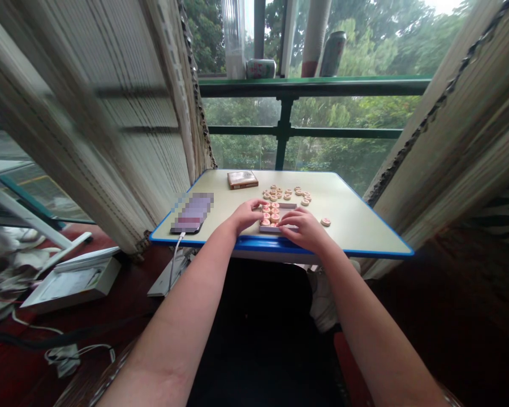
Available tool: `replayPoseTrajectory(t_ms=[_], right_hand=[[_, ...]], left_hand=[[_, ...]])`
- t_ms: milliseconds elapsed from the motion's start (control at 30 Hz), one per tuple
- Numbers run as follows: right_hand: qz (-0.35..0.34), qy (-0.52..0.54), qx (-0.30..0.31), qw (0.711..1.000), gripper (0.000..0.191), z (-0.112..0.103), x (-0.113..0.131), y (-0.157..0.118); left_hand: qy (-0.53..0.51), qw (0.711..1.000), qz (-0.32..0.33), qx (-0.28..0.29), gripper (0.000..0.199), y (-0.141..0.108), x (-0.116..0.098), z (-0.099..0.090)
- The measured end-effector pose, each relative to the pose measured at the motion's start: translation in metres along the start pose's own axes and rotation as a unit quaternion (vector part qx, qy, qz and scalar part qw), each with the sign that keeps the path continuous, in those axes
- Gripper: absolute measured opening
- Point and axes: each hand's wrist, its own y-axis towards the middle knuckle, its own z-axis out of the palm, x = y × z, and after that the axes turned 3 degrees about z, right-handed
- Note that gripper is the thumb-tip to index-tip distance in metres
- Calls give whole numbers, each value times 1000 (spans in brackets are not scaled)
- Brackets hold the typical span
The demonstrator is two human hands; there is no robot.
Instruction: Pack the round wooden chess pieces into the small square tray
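A shallow open box (297, 206) stands near the front edge of the table, with round Chinese chess pieces (275, 210) stacked in rows in its left part. Around the box's left side my left hand (249, 215) is curved, its fingers apart and their tips touching the pieces. My right hand (302, 227) reaches over the box's right part. Its bent fingertips and thumb are at a front piece (275, 224), partly hidden by them. Behind the box lie several loose pieces (287, 195), and a single piece (326, 222) rests to the right of my right hand.
The pale table (365, 232) has a blue rim. A flat brown box lid (242, 180) lies at the back left. A phone (193, 213) with a white cable (173, 260) is on the left. Cans (261, 68) stand on the window ledge. Curtains (123, 85) hang on both sides.
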Motion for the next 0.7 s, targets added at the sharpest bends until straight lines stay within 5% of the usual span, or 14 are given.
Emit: replayPoseTrajectory(t_ms=[700], right_hand=[[38,-12,-66,997,15,3,-4,-1]], left_hand=[[-18,1000,-3,-3,44,5,5,0]])
